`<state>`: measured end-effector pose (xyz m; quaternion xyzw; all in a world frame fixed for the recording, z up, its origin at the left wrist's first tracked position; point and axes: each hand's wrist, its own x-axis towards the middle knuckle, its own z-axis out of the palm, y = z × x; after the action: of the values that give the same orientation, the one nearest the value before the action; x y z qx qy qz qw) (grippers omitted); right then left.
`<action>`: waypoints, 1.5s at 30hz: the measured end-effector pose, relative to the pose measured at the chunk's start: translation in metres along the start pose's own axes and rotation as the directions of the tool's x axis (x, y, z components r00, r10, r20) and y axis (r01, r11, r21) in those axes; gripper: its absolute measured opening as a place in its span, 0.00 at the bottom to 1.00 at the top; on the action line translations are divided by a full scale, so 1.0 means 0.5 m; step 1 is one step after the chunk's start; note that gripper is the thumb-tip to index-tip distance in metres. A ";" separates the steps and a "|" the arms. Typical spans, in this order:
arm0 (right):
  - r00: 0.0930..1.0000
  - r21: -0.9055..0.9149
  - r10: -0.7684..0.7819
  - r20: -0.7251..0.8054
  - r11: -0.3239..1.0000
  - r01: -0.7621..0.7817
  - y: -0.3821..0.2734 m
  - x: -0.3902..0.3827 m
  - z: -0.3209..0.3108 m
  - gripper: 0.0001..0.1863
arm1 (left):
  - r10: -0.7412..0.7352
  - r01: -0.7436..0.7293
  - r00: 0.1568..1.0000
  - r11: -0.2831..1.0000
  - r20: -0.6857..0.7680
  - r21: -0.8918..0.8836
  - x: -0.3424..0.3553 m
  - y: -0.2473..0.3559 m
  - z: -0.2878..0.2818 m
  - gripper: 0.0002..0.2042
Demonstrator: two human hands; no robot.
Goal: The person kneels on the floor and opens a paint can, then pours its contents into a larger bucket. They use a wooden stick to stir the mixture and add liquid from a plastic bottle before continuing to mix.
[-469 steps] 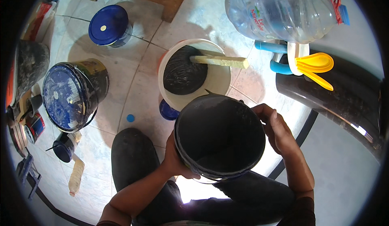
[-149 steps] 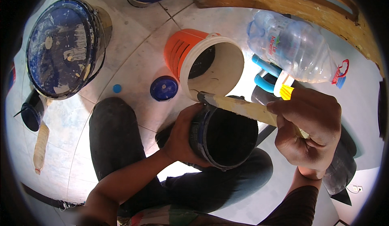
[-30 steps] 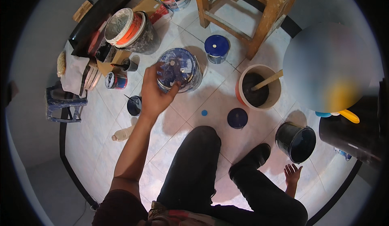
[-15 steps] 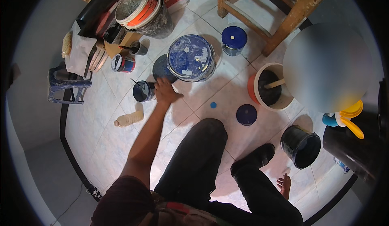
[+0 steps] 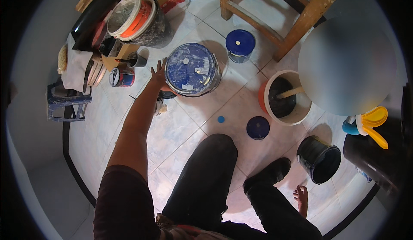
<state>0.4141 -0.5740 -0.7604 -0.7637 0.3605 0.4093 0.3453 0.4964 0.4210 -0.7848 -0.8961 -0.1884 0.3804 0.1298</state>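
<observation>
My left hand (image 5: pixel 159 78) reaches far forward with its fingers stretched out, against or right beside the left side of a large paint bucket with a scuffed blue lid (image 5: pixel 190 70). Whether it touches the bucket is hard to see. Below that hand, a dark round lid (image 5: pixel 167 94) shows only in part, and my forearm covers most of a small paint tub (image 5: pixel 160 106). My right hand (image 5: pixel 301 194) hangs low at the right beside my leg, fingers loosely bent and apart, holding nothing. The black bucket (image 5: pixel 318 159) is nearest to it.
Right of centre stands a white bucket (image 5: pixel 308 106) of dark paint with a wooden stick (image 5: pixel 290 92). A dark blue lid (image 5: pixel 258 128) and blue cap (image 5: pixel 221 119) lie on the tiles. Beyond are a blue-lidded can (image 5: pixel 240 46), wooden stool (image 5: pixel 254 18) and stacked buckets (image 5: pixel 148 29).
My left hand has moved forward from above the small tub and dark lid to the big bucket's left side. My right hand's fingers have bent slightly. The view has shifted a little.
</observation>
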 end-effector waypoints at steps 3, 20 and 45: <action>1.000 -0.085 0.001 0.003 0.996 0.000 0.004 -0.007 -0.010 0.39 | 0.087 -0.108 0.988 0.979 0.127 0.172 0.044 0.030 0.008 0.85; 0.999 -0.092 -0.031 0.027 0.995 0.034 -0.039 -0.027 -0.012 0.40 | -0.122 0.088 0.980 0.974 -0.158 -0.207 -0.010 0.007 -0.103 0.71; 0.608 -0.255 -0.575 -0.547 0.806 0.534 -0.280 -0.335 -0.171 0.27 | 0.234 -0.990 0.011 -0.134 -0.972 -0.044 -0.718 0.730 -0.587 0.60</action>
<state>0.4949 -0.5293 -0.5449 -0.9369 0.1825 0.0303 0.2967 0.5684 -0.0887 -0.4960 -0.7935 0.2912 -0.1686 -0.5071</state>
